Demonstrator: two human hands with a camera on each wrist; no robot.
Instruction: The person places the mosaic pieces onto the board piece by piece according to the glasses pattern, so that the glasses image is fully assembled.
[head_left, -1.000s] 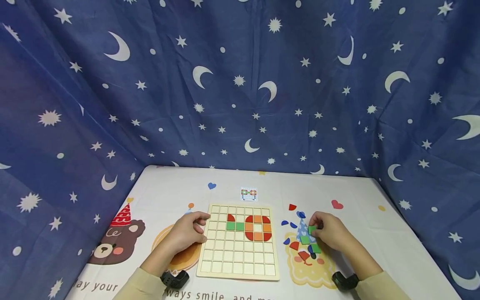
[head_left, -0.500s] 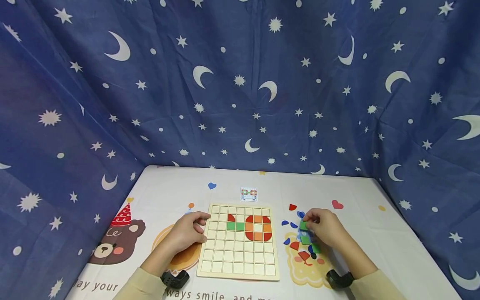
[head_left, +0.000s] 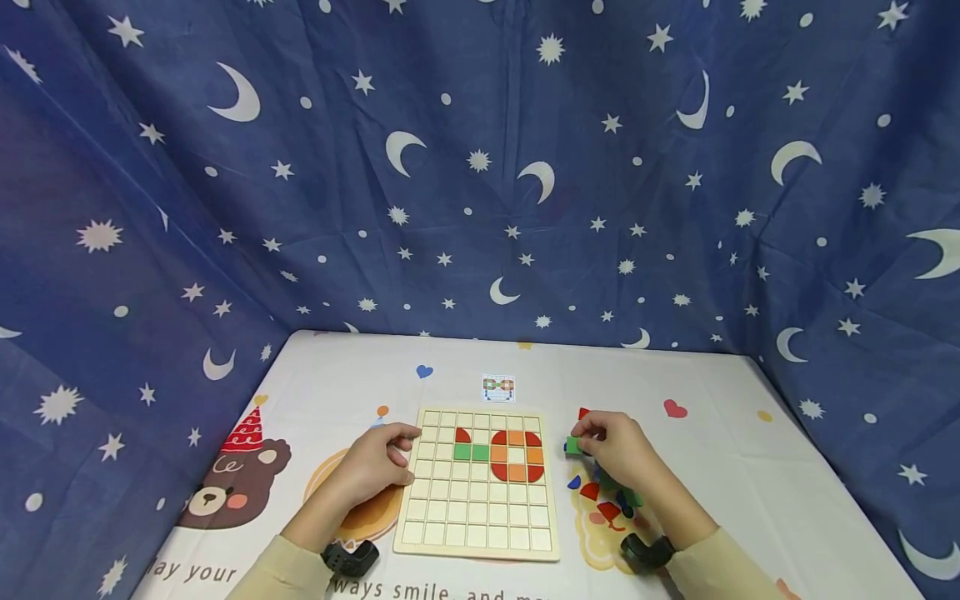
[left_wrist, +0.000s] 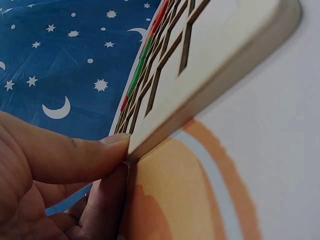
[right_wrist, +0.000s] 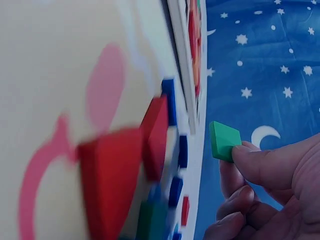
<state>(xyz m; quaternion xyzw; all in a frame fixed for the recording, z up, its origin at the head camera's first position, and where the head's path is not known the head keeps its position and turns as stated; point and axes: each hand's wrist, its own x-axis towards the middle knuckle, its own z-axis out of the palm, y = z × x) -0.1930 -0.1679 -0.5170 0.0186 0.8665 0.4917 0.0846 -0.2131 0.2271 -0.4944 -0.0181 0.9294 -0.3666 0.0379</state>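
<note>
A light wooden grid board (head_left: pixel 476 529) lies on the table, with red, orange and green pieces (head_left: pixel 480 453) set in its upper cells. The left hand (head_left: pixel 374 463) grips the board's left edge; in the left wrist view its thumb and fingers (left_wrist: pixel 65 165) touch the rim (left_wrist: pixel 185 110). Between thumb and fingertips the right hand (head_left: pixel 617 450) pinches a green square tile (head_left: pixel 573 445), right of the board. The right wrist view shows that tile (right_wrist: pixel 225 141) raised off the table in the hand (right_wrist: pixel 280 175). Loose pieces under the right hand are partly hidden.
Red pieces (head_left: pixel 608 510) and a blue piece (head_left: pixel 574 482) lie right of the board. A small pattern card (head_left: pixel 498 388) lies beyond the board's far edge. Behind the printed tablecloth (head_left: pixel 337 367) hangs a blue curtain (head_left: pixel 450 208).
The right hand has moved left toward the board with the green tile in its fingertips, away from the other green pieces. The left hand and the board have stayed still.
</note>
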